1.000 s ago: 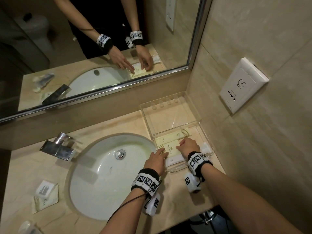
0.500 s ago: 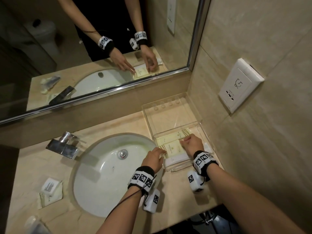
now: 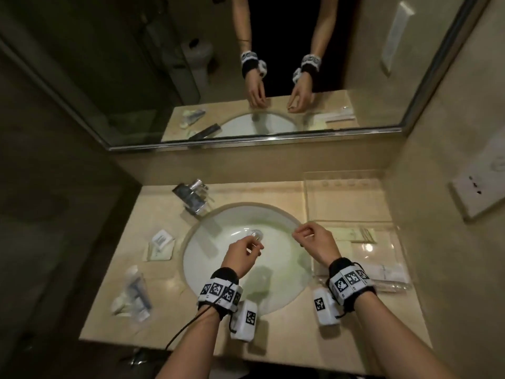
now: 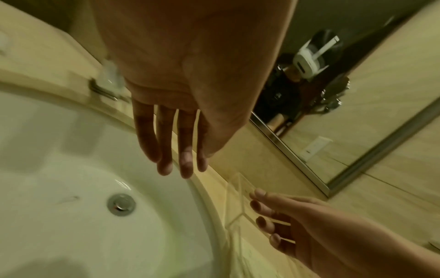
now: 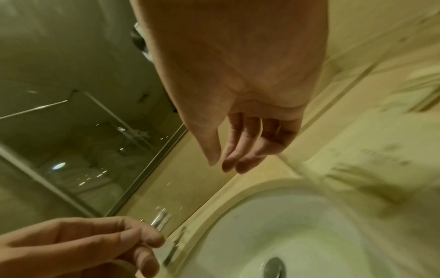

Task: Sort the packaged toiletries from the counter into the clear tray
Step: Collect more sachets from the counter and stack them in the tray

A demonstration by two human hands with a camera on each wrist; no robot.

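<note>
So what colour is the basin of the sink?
White, with a silver drain; the sink basin shows best in the head view.

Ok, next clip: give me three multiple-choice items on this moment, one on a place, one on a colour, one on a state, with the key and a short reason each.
1. Where does the clear tray sit on the counter?
A. right of the sink, by the wall
B. left of the sink, by the tap
C. inside the sink

2. What colour is the sink bowl?
A. black
B. white
C. blue

3. What are the two hands doing?
A. both press packets into the tray
B. the left hand grips the tap
C. both hang over the sink, holding nothing

Key: 1 A, the tray lies between the bowl and the wall with the socket. 2 B, the bowl shows white around its metal drain. 3 C, the left hand and right hand are above the bowl with loose, empty fingers in both wrist views.
</note>
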